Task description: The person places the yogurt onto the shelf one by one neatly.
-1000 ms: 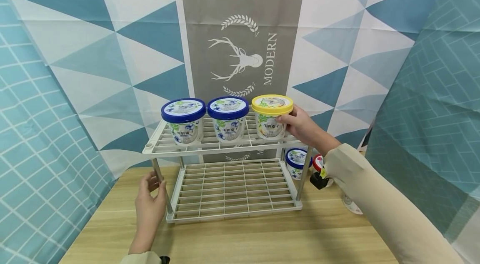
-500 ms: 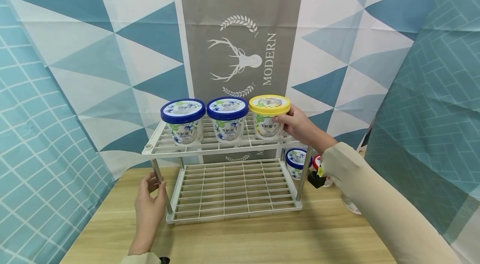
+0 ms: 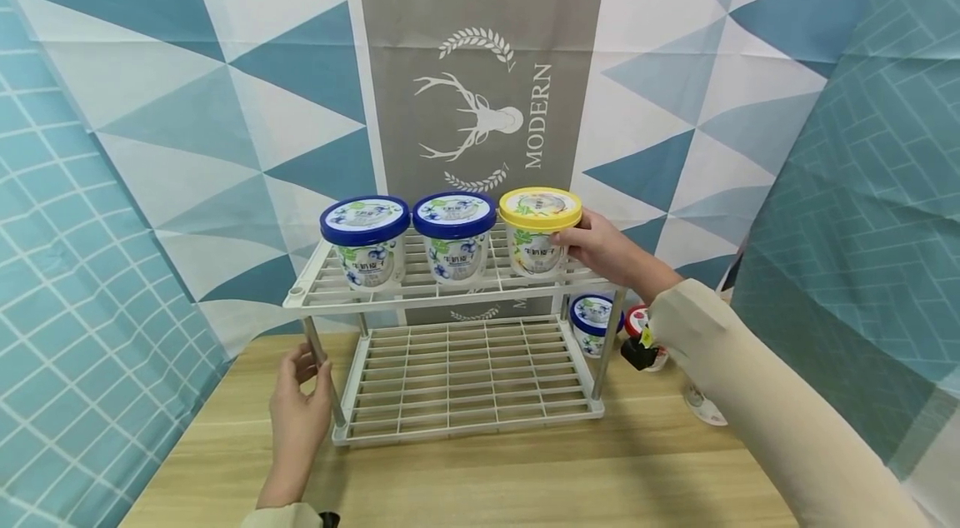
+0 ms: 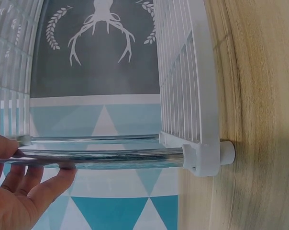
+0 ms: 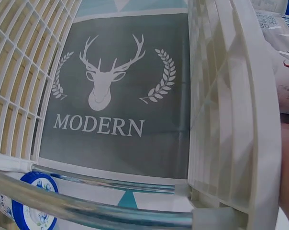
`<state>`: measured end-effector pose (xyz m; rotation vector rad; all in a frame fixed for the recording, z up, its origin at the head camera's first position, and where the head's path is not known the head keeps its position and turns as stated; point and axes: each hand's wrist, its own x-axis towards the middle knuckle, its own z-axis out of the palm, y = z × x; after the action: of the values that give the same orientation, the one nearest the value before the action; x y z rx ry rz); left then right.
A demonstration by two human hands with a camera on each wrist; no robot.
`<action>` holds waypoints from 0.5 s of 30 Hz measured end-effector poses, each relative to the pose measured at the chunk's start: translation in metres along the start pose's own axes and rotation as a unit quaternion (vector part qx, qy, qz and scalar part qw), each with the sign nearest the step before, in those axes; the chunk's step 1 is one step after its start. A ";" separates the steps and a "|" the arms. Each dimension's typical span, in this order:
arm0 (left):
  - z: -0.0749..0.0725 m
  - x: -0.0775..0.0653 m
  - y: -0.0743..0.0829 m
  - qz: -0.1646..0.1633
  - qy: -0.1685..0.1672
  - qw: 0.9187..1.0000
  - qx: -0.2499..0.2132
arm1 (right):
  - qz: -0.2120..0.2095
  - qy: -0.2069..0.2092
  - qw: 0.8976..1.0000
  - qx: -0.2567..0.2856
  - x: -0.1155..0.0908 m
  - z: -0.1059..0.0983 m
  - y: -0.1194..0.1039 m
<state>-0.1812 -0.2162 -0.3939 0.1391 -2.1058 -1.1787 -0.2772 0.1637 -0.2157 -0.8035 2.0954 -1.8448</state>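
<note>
On the upper shelf of a white two-tier rack (image 3: 450,431), my right hand (image 3: 600,249) holds a white tub with a yellow lid (image 3: 534,251) by its right side, thumb at the front just under the lid. Two similar tubs stand left of it: a middle blue-lidded tub (image 3: 457,256) and a left blue-lidded tub (image 3: 371,261). My left hand (image 3: 300,405) holds the rack's front left metal post (image 4: 111,157); in the left wrist view the thumb lies on one side of it and the fingers on the other. The right wrist view shows only a blurred edge of my right hand.
Beyond the rack's right side, another blue-lidded tub (image 3: 592,315) and a red-lidded tub (image 3: 637,320) stand on the wooden table (image 3: 480,482). A partly covered container (image 3: 703,407) lies near my right sleeve. A patterned curtain (image 3: 480,3) hangs behind the rack.
The yellow-lidded tub, with my right hand on it, has shifted slightly left toward the middle blue-lidded tub. My left hand has stayed on the post.
</note>
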 end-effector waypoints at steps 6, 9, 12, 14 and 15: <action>0.000 0.001 0.000 0.000 -0.006 1.000 0.000 | 0.015 0.023 0.998 -0.051 -0.004 -0.003 -0.001; 0.000 0.001 0.000 0.002 -0.004 1.000 0.002 | 0.027 0.052 0.994 -0.095 -0.005 -0.003 -0.001; 0.000 0.001 0.000 0.004 -0.001 1.000 0.005 | 0.043 0.091 0.987 -0.128 -0.005 -0.002 -0.001; 0.000 0.001 0.000 0.007 -0.001 1.000 0.006 | 0.050 0.109 0.982 -0.143 -0.005 -0.001 -0.001; 0.000 0.001 0.000 0.008 -0.001 1.000 0.005 | 0.051 0.115 0.981 -0.150 -0.005 -0.001 -0.001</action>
<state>-0.1815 -0.2166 -0.3929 0.1254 -2.1116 -1.1591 -0.2731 0.1671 -0.2152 -0.5506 2.5511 -1.6601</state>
